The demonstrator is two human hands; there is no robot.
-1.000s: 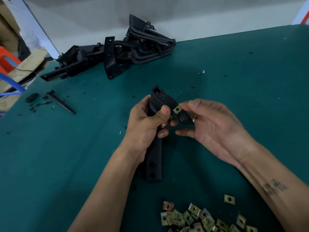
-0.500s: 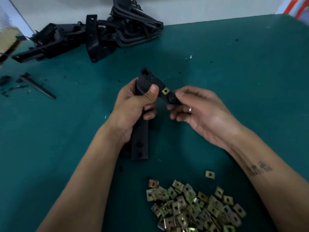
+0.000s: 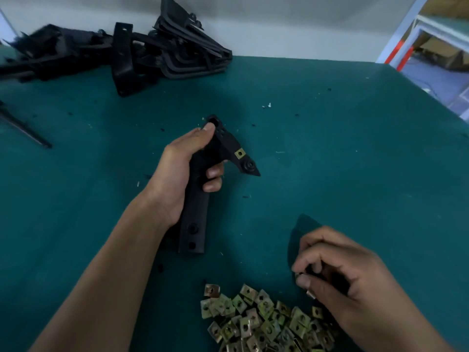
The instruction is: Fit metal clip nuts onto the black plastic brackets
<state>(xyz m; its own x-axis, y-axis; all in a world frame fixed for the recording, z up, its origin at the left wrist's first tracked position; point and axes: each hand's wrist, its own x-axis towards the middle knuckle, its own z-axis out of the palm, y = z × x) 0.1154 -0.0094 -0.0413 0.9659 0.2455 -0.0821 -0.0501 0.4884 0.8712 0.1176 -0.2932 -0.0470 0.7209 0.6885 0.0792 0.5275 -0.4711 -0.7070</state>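
My left hand (image 3: 177, 179) grips a long black plastic bracket (image 3: 195, 219) around its middle and holds it upright over the green table (image 3: 342, 153). One brass-coloured clip nut (image 3: 239, 153) sits fitted on the bracket's angled upper arm. My right hand (image 3: 342, 275) hovers at the right edge of the loose pile of clip nuts (image 3: 258, 321) near the table's front, its fingers curled and thumb tip close to the fingertips. Whether it pinches a nut is hidden.
A heap of black plastic brackets (image 3: 152, 52) lies at the back left against the wall. A thin black rod (image 3: 22, 130) lies at the far left. A pale metal shelf frame (image 3: 418, 34) stands beyond the table's right edge.
My right hand has let go of the bracket's upper arm and dropped down to the clip nut pile. My left hand keeps hold of the bracket, thumb now up at its top.
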